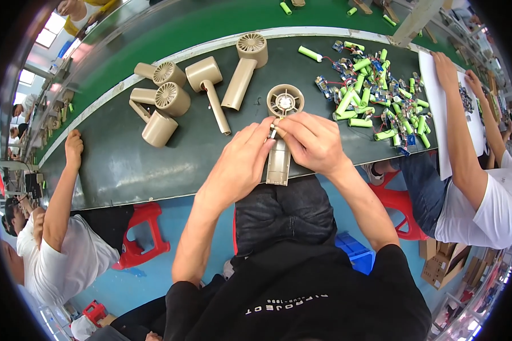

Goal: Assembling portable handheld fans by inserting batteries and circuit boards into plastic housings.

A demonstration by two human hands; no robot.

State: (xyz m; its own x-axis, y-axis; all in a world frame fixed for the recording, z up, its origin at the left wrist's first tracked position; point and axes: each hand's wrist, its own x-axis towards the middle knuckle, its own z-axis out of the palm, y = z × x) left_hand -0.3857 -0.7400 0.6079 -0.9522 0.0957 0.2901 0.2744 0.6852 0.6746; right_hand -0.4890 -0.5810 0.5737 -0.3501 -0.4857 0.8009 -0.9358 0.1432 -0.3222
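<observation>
A beige handheld fan housing (278, 167) lies in front of me at the table's near edge, its round head (285, 101) away from me and its hollow handle toward me. My left hand (240, 162) is closed on the left side of the handle near the neck. From the other side my right hand (316, 142) pinches at the same neck with thumb and forefinger. A small white and dark part (273, 132) shows between the fingertips. Exactly what the right fingertips grip is hidden.
Several beige fan housings (173, 100) lie left of centre on the dark green table (125, 170). To the right is a heap of green battery cells (361, 94) with wired circuit boards. Co-workers' arms (62, 187) rest at either side. A blue crate (355, 253) stands below.
</observation>
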